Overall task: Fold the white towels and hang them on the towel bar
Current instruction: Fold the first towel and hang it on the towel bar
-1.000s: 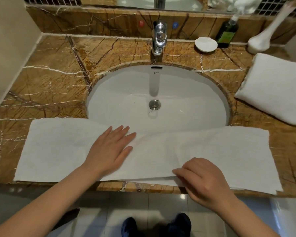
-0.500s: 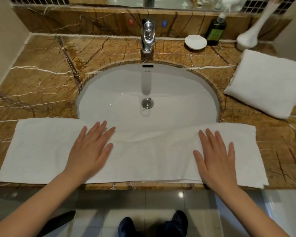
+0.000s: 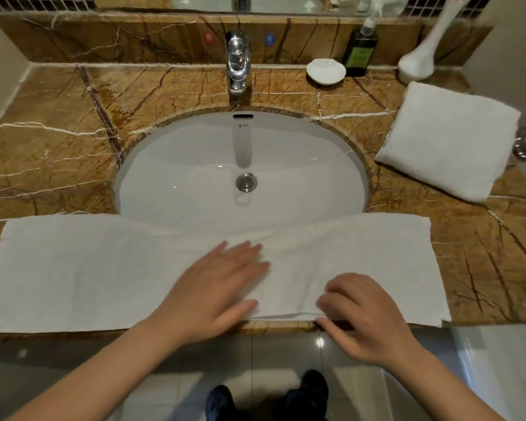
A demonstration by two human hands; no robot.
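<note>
Marble counter w/ a white sink set in it, head view only. One long towel lies flat along the counter's front edge, in front of the sink, its far edge sagging a bit over the basin's near rim. It looks folded lengthwise once; a layered edge shows at the front.

My left hand lies flat on it just in front of the sink, fingers straight & close together, pressing the cloth down. My right hand is in front of the sink too, at the counter's front edge, fingers curled, pinching the towel's near hem btwn thumb & fingertips.

A second towel sits right of the sink, folded into a thick square; its fold is done, but it's not hung.

Progress, as I judge it: approx. halfway thru the folding. 1 towel is folded; 1 is a long strip that needs its crosswise folds. Then both go on the bar. Bar itself: can't tell. A chrome fitting shows right of the sink, past the second towel, & may be it.
</note>
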